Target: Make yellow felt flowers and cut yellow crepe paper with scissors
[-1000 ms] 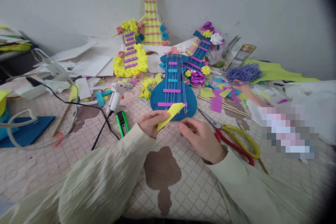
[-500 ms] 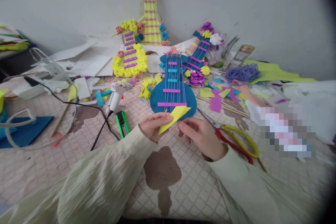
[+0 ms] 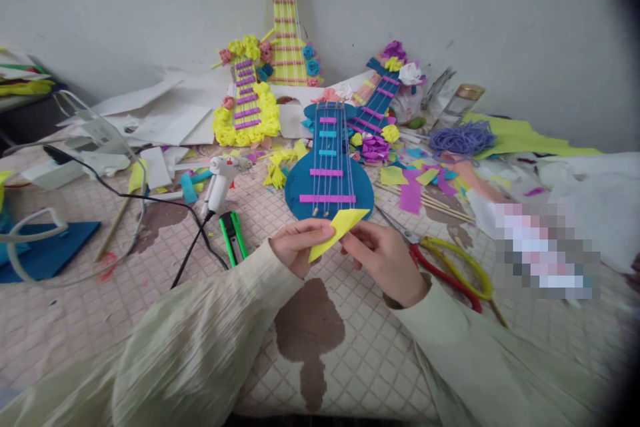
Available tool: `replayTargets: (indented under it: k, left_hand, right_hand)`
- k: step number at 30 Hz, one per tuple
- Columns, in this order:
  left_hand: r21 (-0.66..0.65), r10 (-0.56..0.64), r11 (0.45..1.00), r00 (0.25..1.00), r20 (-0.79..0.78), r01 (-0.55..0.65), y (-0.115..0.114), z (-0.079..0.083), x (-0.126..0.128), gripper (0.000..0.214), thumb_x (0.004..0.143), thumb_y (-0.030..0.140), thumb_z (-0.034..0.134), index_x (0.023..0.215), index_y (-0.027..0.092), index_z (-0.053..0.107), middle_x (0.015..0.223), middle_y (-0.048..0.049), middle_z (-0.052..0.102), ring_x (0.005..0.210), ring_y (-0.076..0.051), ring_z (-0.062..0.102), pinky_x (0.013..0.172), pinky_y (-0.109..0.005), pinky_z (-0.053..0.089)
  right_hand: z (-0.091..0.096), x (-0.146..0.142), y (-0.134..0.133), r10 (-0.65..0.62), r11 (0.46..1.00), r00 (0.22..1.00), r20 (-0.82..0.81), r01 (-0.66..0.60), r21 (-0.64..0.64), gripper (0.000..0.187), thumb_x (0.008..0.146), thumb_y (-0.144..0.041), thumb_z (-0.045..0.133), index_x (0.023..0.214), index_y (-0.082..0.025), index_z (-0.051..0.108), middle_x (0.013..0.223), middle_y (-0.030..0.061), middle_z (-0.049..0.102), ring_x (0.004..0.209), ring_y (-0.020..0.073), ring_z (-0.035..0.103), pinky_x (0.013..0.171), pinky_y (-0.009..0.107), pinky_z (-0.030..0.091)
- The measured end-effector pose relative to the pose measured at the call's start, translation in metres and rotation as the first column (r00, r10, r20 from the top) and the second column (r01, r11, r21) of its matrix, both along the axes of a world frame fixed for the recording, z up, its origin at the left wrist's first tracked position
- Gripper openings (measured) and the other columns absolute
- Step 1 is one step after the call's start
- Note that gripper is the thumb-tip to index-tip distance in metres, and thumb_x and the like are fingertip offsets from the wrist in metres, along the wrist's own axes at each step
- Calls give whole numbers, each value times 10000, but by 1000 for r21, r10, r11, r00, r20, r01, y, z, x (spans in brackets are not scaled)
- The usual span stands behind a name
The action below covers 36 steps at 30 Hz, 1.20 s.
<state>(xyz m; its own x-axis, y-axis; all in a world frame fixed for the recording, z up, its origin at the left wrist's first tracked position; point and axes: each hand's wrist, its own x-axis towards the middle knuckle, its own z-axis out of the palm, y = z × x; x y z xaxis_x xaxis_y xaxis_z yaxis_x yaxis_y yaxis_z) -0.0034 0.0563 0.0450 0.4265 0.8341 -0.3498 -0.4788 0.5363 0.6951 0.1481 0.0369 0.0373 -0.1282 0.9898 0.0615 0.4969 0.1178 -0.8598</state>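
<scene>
My left hand [image 3: 297,245] and my right hand [image 3: 385,259] meet at the middle of the view and both pinch a small yellow foam strip [image 3: 339,228], which tilts up to the right. Just beyond the strip lies a blue foam guitar [image 3: 327,177] with purple and cyan bars and white strings, flat on the tiled cloth. My fingers are closed on the strip, the left at its lower end and the right near its upper end.
A white glue gun [image 3: 223,180] with a black cord and a green cutter [image 3: 233,237] lie left of the guitar. Red-and-yellow scissors [image 3: 443,263] lie to the right. More decorated guitars [image 3: 250,103] lean at the wall, amid foam scraps, skewers and purple yarn [image 3: 463,139].
The yellow strip and both hands have shifted slightly toward me and right, off the guitar's lower edge. My right fingers have closed onto the strip's upper part.
</scene>
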Motion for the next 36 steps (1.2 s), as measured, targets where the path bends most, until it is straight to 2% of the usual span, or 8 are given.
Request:
replayTargets:
  k: [8,16,21,27,36]
  left_hand:
    - [-25,21,999,999,-29,-22,-2,-3,2,134,467,174,765,565,168,674,482,20,602,415,-51,486,415,-169,322]
    - [79,9,997,998,58,-14,-8,-4,4,66,596,135,699,652,170,693,625,-4,654,595,-106,580,587,-225,438]
    - [100,16,995,994,109,-27,-8,-7,6,73,591,134,705,656,169,703,632,-5,667,545,-84,566,583,-215,450]
    - [91,43,995,996,83,-51,-8,-11,6,79,614,130,689,678,175,703,654,-6,669,556,-89,575,596,-224,457]
    - [91,96,990,991,96,-105,-15,-4,9,83,601,124,703,664,178,701,660,9,672,576,-82,583,598,-203,464]
  right_hand:
    - [-4,1,-1,-19,1000,1000,-11,19,10,256,758,-406,509,644,-177,524,605,6,575,527,119,491,483,255,361]
    - [-4,1,0,-23,1000,1000,-19,23,15,237,759,-387,502,659,-174,534,605,3,574,509,113,484,470,250,359]
    - [-2,0,0,-23,1000,1000,-9,23,13,235,759,-375,501,649,-170,534,604,5,577,519,114,495,474,245,367]
    - [-2,1,0,-32,999,999,3,32,18,234,755,-373,504,645,-169,537,600,5,577,507,111,487,470,245,368]
    - [-2,1,-1,-28,999,1000,0,28,24,228,758,-369,503,662,-167,544,590,4,573,511,114,490,480,245,370]
